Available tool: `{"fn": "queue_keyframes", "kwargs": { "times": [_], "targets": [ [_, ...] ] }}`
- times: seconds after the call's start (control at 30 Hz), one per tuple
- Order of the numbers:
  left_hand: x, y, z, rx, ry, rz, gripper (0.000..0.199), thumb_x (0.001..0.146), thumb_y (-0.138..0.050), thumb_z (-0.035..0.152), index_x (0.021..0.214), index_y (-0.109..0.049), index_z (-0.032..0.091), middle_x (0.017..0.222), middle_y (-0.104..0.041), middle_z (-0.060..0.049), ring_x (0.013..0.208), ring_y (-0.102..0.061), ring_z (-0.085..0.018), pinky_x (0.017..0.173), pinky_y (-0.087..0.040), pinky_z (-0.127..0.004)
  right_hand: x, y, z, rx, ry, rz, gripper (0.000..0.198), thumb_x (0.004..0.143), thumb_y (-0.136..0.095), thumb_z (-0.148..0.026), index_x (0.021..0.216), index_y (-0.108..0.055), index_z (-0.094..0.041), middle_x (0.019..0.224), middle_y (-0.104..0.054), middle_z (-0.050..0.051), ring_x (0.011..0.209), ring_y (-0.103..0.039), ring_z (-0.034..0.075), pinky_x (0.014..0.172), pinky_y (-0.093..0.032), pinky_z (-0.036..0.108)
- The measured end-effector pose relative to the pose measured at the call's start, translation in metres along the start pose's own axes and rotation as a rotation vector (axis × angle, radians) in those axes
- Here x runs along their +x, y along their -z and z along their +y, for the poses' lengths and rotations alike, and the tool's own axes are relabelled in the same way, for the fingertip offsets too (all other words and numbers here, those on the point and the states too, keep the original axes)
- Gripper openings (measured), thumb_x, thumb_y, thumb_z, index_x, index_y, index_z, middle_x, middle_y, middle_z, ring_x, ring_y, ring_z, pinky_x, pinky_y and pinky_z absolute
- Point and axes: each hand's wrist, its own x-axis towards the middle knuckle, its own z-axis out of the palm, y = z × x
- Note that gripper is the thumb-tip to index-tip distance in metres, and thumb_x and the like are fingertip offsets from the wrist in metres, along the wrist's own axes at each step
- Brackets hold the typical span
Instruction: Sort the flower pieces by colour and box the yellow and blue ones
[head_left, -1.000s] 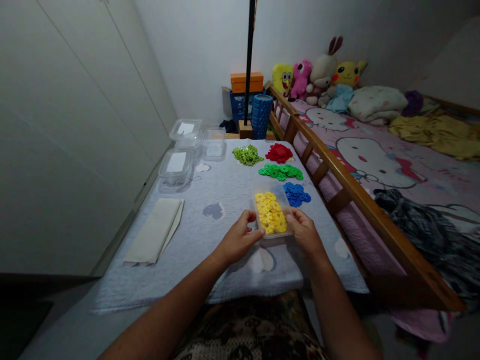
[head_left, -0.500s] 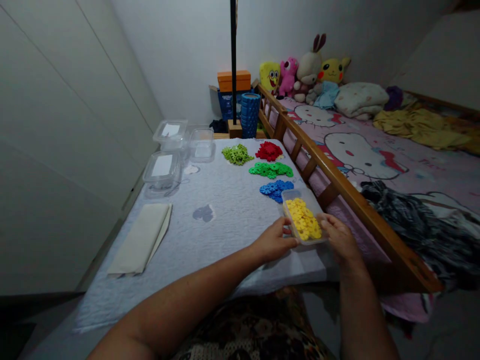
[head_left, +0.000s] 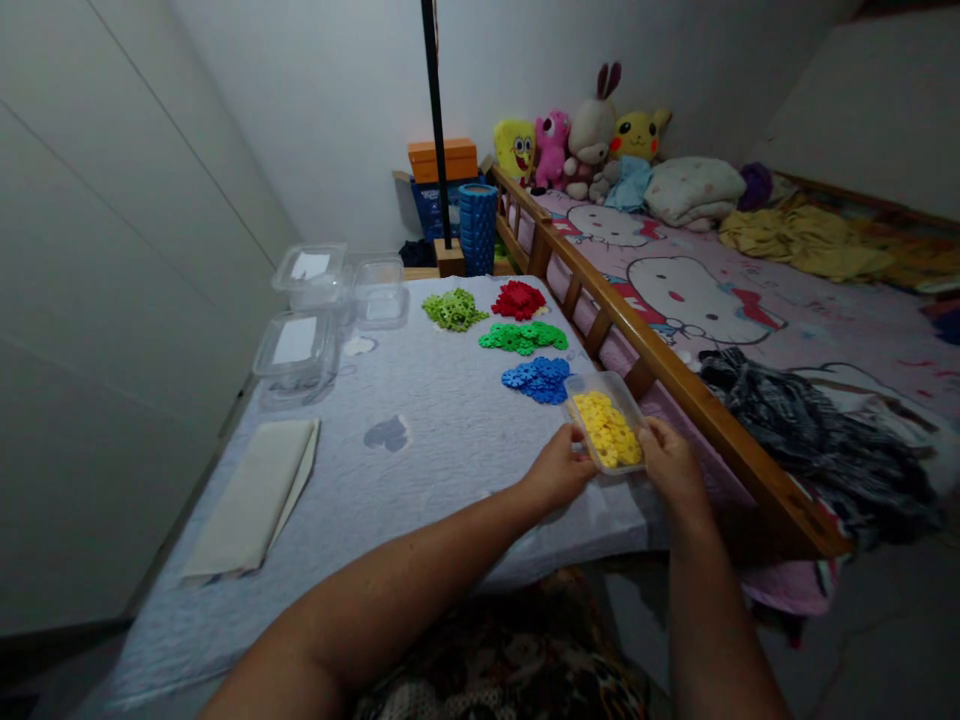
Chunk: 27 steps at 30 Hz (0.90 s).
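A clear plastic container (head_left: 587, 384) holds yellow flower-shaped pieces (head_left: 609, 430) at the table's near right corner. My left hand (head_left: 561, 468) grips its left side, and my right hand (head_left: 671, 462) is closed on the right side. Just beyond it is a pile of blue flower-shaped discs (head_left: 538, 380). Farther back lie green discs (head_left: 523, 338), red pieces (head_left: 517, 300) and light green pieces (head_left: 453, 310), each colour in its own heap.
Clear containers (head_left: 296, 345) with white paper on top stand at the left, beside an uncovered-looking one (head_left: 379, 290). A folded cream cloth (head_left: 251, 500) lies nearer. The bed's wooden rail (head_left: 660, 360) borders the table's right side. A black pole (head_left: 436, 130) rises behind.
The view has turned slightly right, so the scene shifts leftward. Relative to the blue discs, the container has moved a little to the right, still between both hands.
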Motion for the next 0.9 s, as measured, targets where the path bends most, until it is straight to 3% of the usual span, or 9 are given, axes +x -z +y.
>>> {"fn": "queue_keyframes", "kwargs": {
  "times": [0.17, 0.3, 0.53, 0.77, 0.9],
  "targets": [
    [0.01, -0.006, -0.005, 0.049, -0.018, 0.023, 0.04, 0.073, -0.068, 0.007, 0.107, -0.051, 0.016, 0.086, -0.067, -0.002, 0.068, -0.063, -0.012, 0.064, -0.048, -0.023, -0.009, -0.003, -0.016, -0.349, 0.329, 0.272, 0.036, 0.081, -0.051, -0.029, 0.11, -0.068, -0.015, 0.117, -0.065, 0.018, 0.115, -0.056, 0.034, 0.105, -0.04, 0.053],
    [0.019, -0.012, -0.01, 0.028, -0.066, 0.043, 0.04, 0.071, -0.07, 0.008, 0.107, -0.054, 0.017, 0.096, -0.069, -0.005, 0.073, -0.064, -0.012, 0.068, -0.05, -0.023, -0.022, -0.017, -0.03, -0.43, 0.498, 0.178, 0.032, 0.087, -0.049, -0.025, 0.112, -0.068, -0.017, 0.121, -0.064, 0.017, 0.117, -0.055, 0.032, 0.105, -0.04, 0.051],
    [0.029, -0.014, -0.011, -0.051, -0.03, -0.017, 0.036, 0.074, -0.061, 0.007, 0.108, -0.054, 0.017, 0.085, -0.064, -0.001, 0.063, -0.058, -0.009, 0.06, -0.046, -0.02, -0.023, -0.027, -0.03, -0.445, 0.514, 0.122, 0.032, 0.09, -0.044, -0.022, 0.106, -0.071, -0.016, 0.117, -0.067, 0.016, 0.113, -0.058, 0.03, 0.103, -0.043, 0.048],
    [0.036, -0.016, -0.009, -0.125, -0.045, -0.057, 0.044, 0.069, -0.062, 0.006, 0.112, -0.058, 0.017, 0.108, -0.067, -0.006, 0.064, -0.056, -0.007, 0.059, -0.044, -0.018, -0.018, -0.022, -0.024, -0.435, 0.494, 0.107, 0.035, 0.091, -0.051, -0.034, 0.111, -0.07, -0.014, 0.124, -0.066, 0.019, 0.118, -0.058, 0.033, 0.105, -0.043, 0.051],
    [0.042, -0.02, -0.011, -0.118, -0.013, -0.085, 0.052, 0.069, -0.062, 0.007, 0.119, -0.058, 0.017, 0.11, -0.066, -0.007, 0.061, -0.052, -0.006, 0.055, -0.04, -0.018, -0.013, -0.019, -0.018, -0.445, 0.488, 0.117, 0.035, 0.091, -0.049, -0.033, 0.112, -0.07, -0.013, 0.125, -0.066, 0.019, 0.119, -0.059, 0.033, 0.106, -0.043, 0.051]
  ]
}}
